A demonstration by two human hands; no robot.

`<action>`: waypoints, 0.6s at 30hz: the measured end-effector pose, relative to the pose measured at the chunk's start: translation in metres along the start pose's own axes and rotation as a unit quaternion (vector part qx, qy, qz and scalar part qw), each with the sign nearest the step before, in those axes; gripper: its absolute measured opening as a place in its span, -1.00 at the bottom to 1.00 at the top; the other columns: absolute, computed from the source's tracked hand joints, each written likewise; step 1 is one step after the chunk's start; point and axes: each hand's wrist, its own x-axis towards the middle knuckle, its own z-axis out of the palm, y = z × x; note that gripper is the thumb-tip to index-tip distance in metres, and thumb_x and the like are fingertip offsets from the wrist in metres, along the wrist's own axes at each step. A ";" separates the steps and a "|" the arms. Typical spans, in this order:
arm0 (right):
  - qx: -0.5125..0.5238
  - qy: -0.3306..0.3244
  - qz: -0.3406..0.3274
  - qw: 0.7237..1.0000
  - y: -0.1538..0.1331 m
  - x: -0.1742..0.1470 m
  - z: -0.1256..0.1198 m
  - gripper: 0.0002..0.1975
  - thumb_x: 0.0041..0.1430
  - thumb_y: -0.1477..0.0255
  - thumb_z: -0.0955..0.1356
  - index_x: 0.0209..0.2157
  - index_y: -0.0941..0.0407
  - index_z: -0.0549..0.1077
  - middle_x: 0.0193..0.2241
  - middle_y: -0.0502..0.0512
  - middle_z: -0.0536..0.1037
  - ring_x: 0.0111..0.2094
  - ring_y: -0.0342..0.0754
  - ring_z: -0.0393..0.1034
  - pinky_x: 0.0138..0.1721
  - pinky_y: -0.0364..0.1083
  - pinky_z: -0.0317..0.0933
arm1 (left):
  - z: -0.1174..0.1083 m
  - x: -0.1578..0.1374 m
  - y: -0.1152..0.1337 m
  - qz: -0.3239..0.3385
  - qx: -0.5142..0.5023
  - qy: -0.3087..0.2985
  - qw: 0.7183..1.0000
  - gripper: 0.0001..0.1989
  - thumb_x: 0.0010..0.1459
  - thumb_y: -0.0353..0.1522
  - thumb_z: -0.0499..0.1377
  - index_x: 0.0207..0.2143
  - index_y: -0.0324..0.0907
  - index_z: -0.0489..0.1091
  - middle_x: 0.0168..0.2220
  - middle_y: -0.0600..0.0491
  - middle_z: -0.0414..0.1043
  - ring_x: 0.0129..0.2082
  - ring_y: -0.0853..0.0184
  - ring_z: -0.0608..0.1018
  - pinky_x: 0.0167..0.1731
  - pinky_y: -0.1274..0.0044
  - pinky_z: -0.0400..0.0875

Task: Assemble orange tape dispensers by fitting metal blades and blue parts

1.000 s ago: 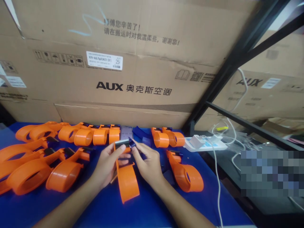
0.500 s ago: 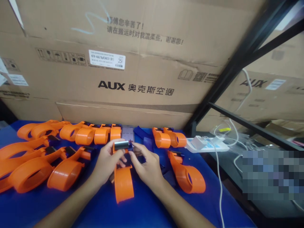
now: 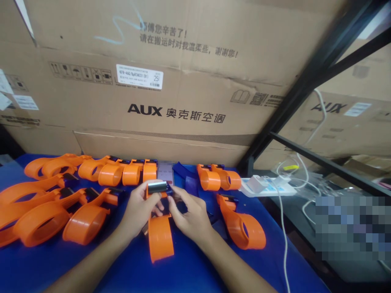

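Observation:
Near the middle of the blue table, an orange tape dispenser [image 3: 161, 240] is held with its ring toward me and its head away. A dark roller and a pale toothed blade strip show at the head. My left hand [image 3: 143, 205] is closed around the head from the left, thumb on its near side. My right hand [image 3: 191, 209] pinches the dark blue piece at the head's right end with thumb and fingers. Part of the dispenser between my hands is hidden by my fingers. To the right lies another orange tape dispenser [image 3: 242, 228].
Several orange tape dispensers [image 3: 85, 224] lie at the left, more along the back. A phone [image 3: 165, 173] and dark blue strips [image 3: 192, 185] lie behind my hands. A white power strip [image 3: 275, 186] with cables is at the right. A large cardboard box [image 3: 171, 81] and black rack post [image 3: 284, 85] stand behind.
The view has shifted very slightly. Both hands keep the same hold on the tape dispenser, with no clear movement of it.

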 end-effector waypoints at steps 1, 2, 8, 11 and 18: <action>-0.003 0.003 -0.001 1.000 0.000 0.000 0.000 -0.63 0.32 0.48 0.34 0.13 0.02 0.48 -0.19 0.09 0.70 -0.27 0.01 0.64 -0.16 -0.04 0.54 | 0.000 0.000 0.000 -0.002 -0.004 0.002 1.000 -0.72 0.00 -0.41 0.29 -0.17 -0.18 0.51 -0.56 0.09 0.50 -0.66 0.36 0.54 -0.60 0.57 0.46; -0.003 0.003 -0.001 1.000 0.000 0.000 0.000 -0.63 0.32 0.48 0.34 0.14 0.02 0.48 -0.18 0.10 0.70 -0.26 0.01 0.64 -0.16 -0.04 0.54 | 0.000 0.000 0.000 -0.004 -0.008 0.003 1.000 -0.72 0.00 -0.41 0.30 -0.17 -0.18 0.51 -0.55 0.09 0.51 -0.66 0.36 0.54 -0.60 0.58 0.45; -0.015 -0.002 -0.011 1.000 0.003 -0.001 0.000 -0.60 0.33 0.48 0.35 0.18 0.02 0.46 -0.11 0.11 0.69 -0.19 0.02 0.65 -0.08 -0.03 0.54 | -0.001 0.000 0.000 -0.003 -0.010 -0.007 1.000 -0.74 0.02 -0.37 0.31 -0.18 -0.19 0.49 -0.57 0.10 0.48 -0.66 0.37 0.52 -0.58 0.56 0.47; -0.025 0.000 -0.034 0.999 0.004 -0.001 0.000 -0.55 0.34 0.49 0.35 0.23 0.01 0.43 0.00 0.14 0.65 -0.12 0.05 0.64 -0.04 0.00 0.54 | -0.001 0.000 0.001 -0.023 -0.019 -0.013 0.999 -0.73 0.04 -0.34 0.31 -0.17 -0.20 0.49 -0.59 0.10 0.47 -0.68 0.37 0.51 -0.58 0.56 0.47; -0.067 -0.024 -0.051 0.996 0.008 -0.005 0.001 -0.47 0.37 0.50 0.32 0.33 0.02 0.30 0.05 0.16 0.62 -0.13 0.05 0.65 -0.02 0.01 0.53 | 0.000 0.001 0.001 -0.044 -0.050 -0.004 0.998 -0.71 -0.03 -0.37 0.34 -0.19 -0.21 0.50 -0.58 0.08 0.50 -0.67 0.34 0.53 -0.59 0.55 0.46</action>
